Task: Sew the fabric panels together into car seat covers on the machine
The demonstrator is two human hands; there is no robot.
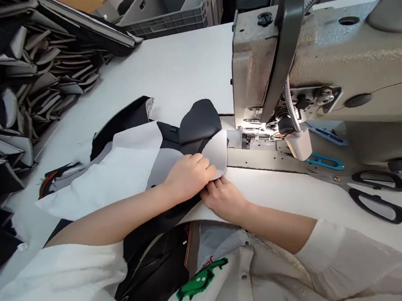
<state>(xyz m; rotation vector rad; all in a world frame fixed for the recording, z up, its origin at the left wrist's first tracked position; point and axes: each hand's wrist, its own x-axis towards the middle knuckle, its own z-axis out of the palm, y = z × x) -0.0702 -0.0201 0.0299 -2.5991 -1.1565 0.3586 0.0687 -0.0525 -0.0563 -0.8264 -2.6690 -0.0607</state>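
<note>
Both my hands meet at the near edge of a black and grey sewn cover piece point(201, 120) on the white table. My left hand point(190, 175) is closed, its curled fingers gripping the edge beside a light grey padded panel point(217, 152). Just right of it, my right hand point(223, 198) pinches the same edge from below, its fingertips partly hidden. White fabric point(115, 176) spreads left from the piece under my left forearm. The panel's right side lies close to the sewing machine's needle area point(254, 138), left of the lit presser foot.
The sewing machine point(350, 60) fills the upper right, its lamp point(299, 144) low over the bed. Black-handled scissors point(375, 192) and blue thread snips point(325, 161) lie to the right. Stacked padded pieces point(54, 65) crowd the left; a grey crate point(172, 20) stands behind.
</note>
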